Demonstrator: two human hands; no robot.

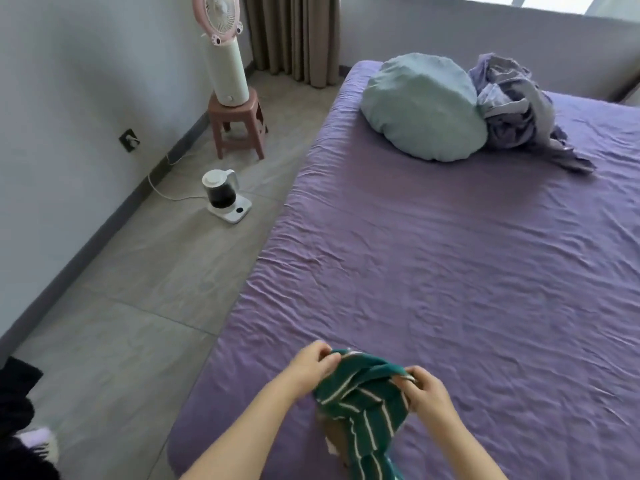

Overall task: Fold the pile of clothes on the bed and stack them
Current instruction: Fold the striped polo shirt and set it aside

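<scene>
Both hands pinch the top edge of the striped garment [363, 410] at the near edge of the bed [450, 271]: left hand [311, 367] on its left end, right hand [427, 389] on its right. The cloth hangs bunched toward the viewer, so spreading looks next.

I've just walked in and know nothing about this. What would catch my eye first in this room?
Probably the two hands low in the middle: the left hand and right hand each grip a bunched green striped garment above the purple bed. Next, the pale teal pillow at the far end of the bed, with crumpled lilac bedding beside it. On the floor to the left stands a kettle, and behind it a pink fan on a stool.
</scene>
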